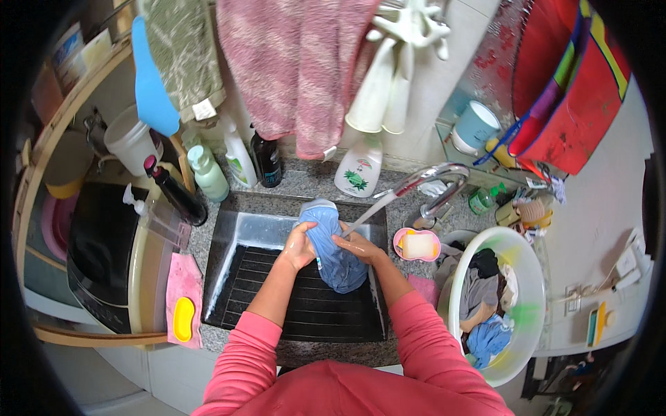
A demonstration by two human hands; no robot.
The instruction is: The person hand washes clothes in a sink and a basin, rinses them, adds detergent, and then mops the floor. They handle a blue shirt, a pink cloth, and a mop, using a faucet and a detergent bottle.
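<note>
A wet blue cloth garment [335, 255] hangs between my hands over the dark sink [291, 325], its lower end bunched. My left hand [301, 245] grips its left side, thumb on top. On the other side, my right hand [358, 245] holds the cloth near the water stream. The chrome faucet [434, 177] reaches in from the right, and water runs from it onto the garment by my right hand. Below the cloth lies the ribbed black washing surface [260, 291], with whitish water along its far and left edges.
Right of the sink are a bar of soap [418, 245] in a pink dish and a white basin [538, 312] of clothes. Several bottles, including a white detergent bottle [359, 169], line the back ledge. Rubber gloves [382, 88] and a pink towel [296, 67] hang above.
</note>
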